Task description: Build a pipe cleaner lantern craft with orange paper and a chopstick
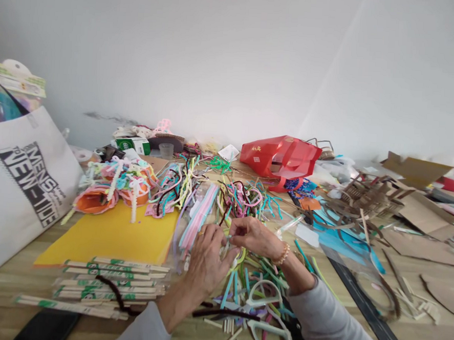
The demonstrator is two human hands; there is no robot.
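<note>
My left hand (206, 261) and my right hand (253, 238) meet above the wooden table, their fingertips pinching a small pale pipe-cleaner piece (226, 244). Its exact shape is mostly hidden by my fingers. A pearl bracelet (282, 254) circles my right wrist. Just behind my hands lies a tangle of pink, teal and brown pipe cleaners (244, 199). A clear plastic bag of pink and blue pipe cleaners (197, 224) touches my left hand. Under my right forearm lie green and teal pipe-cleaner pieces (261, 274) and pale loop-handled scissors (265, 295).
To the left are a yellow card sheet (109, 237), orange pipe-cleaner flowers (112, 186), bundled wrapped chopsticks (108, 283) and a white printed tote bag (26, 188). A red bag (279, 155), cardboard scraps (420, 217) and a black ruler (365, 306) lie to the right.
</note>
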